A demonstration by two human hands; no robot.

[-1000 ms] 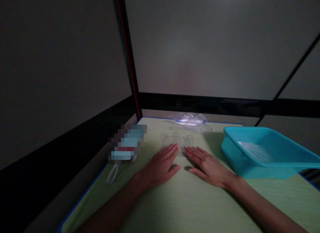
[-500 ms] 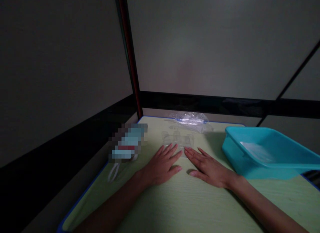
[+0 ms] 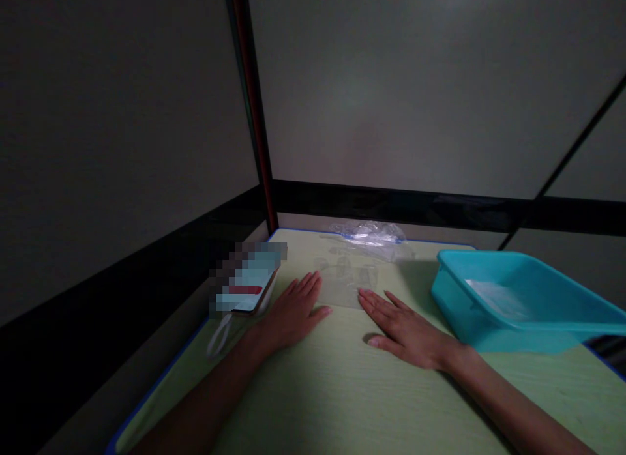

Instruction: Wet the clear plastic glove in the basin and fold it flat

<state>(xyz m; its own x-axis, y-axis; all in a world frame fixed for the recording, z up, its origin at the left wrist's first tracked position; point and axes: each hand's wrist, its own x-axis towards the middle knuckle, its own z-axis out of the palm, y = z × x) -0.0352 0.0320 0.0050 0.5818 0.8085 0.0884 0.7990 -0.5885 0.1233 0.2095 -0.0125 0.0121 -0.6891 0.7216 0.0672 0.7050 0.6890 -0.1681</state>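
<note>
A thin clear plastic sheet or bag [image 3: 341,289] lies flat on the pale green table [image 3: 323,390], with faint curved shapes along its far edge. My left hand [image 3: 291,317] rests flat at the sheet's left side, fingers stretched forward and thumb out to the right. At the near right corner of the sheet, the fingertips of my right hand [image 3: 403,328] touch it, palm down and fingers extended. Neither hand grips anything. Whether the plastic is one layer or several I cannot tell.
A turquoise plastic basin [image 3: 489,334] stands at the right with a whitish sheet inside. Crumpled clear plastic [image 3: 374,238] lies at the far edge. On the left, a phone [image 3: 254,285], partly blurred out, has a white strap [image 3: 220,336]. Walls rise behind and left.
My left hand has slid left and slightly back, away from my right hand, uncovering more of the clear plastic. My right hand has stayed almost in place.
</note>
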